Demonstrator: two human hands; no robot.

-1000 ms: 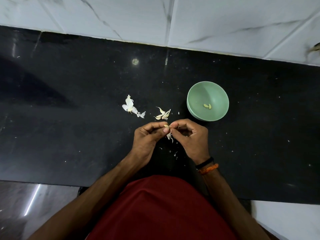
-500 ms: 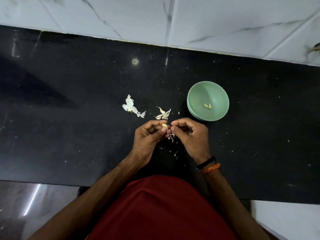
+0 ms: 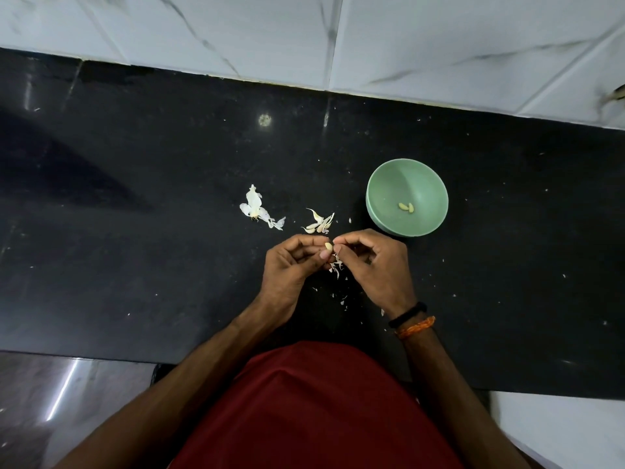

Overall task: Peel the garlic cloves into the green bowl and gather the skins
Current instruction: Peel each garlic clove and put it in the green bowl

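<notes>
A small pale garlic clove (image 3: 328, 246) is pinched between the fingertips of my left hand (image 3: 291, 269). My right hand (image 3: 375, 265) meets it from the right, its fingertips pinching a strip of white skin (image 3: 336, 264) that hangs down between both hands. The green bowl (image 3: 385, 184) stands just beyond my right hand with two peeled cloves (image 3: 406, 207) inside. A cluster of unpeeled cloves (image 3: 319, 223) lies just beyond my fingertips. A heap of white skins (image 3: 257, 208) lies further left.
Everything sits on a black stone counter (image 3: 135, 198) backed by a white marbled tile wall (image 3: 439, 38). Small skin flakes (image 3: 340, 297) are scattered on the counter below my hands. The counter's near edge runs under my forearms.
The hands have stayed in place. The clove has turned slightly between my left fingertips, and the strip of skin hangs a little lower under my right fingertips.
</notes>
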